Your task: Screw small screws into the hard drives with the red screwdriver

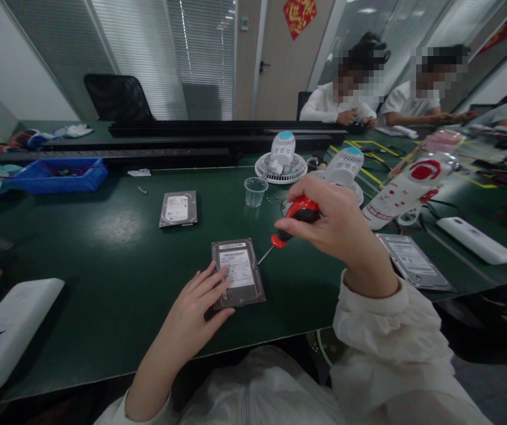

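A hard drive lies label-up on the dark green table in front of me. My left hand rests on its near left corner, fingers spread flat. My right hand is closed around the red and black handle of a screwdriver. The screwdriver's thin shaft slants down to the drive's right edge.
A second hard drive and a clear plastic cup sit farther back. Two small white fans stand beyond. A third drive, a white and red bottle, white boxes and a blue bin surround. Other people sit at the far right.
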`<state>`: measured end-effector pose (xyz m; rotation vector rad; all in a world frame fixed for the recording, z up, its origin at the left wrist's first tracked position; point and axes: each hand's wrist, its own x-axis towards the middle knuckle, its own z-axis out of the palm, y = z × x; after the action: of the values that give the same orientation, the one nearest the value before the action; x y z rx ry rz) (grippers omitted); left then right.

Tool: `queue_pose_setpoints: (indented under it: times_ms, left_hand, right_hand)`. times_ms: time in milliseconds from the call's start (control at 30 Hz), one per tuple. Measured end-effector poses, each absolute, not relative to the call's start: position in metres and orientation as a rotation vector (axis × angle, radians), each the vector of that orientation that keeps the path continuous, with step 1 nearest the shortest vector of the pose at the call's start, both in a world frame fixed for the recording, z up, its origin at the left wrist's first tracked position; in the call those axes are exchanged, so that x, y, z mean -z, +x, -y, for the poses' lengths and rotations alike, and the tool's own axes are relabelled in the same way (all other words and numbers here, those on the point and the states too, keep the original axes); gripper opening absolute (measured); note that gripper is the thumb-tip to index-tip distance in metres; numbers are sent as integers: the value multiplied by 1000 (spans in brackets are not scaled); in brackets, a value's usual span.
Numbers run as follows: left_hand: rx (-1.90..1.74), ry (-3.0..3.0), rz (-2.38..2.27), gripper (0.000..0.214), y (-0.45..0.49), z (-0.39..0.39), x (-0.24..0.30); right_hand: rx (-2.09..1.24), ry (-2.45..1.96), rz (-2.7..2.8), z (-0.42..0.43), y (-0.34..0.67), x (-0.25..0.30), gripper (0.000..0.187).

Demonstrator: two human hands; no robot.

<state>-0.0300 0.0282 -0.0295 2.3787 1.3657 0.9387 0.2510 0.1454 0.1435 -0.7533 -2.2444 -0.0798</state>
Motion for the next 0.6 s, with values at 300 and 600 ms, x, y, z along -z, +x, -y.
queue_pose_setpoints:
  times_ms: [300,600]
  left_hand:
    - [-926,2381,-1368,61,-29,-28,27]
    - [-942,2359,-1361,63,-29,-28,29]
  right_hand:
    - [-146,-615,2312,-143,259,-145,37]
    - [-68,-641,2221,-145,251,-135,26]
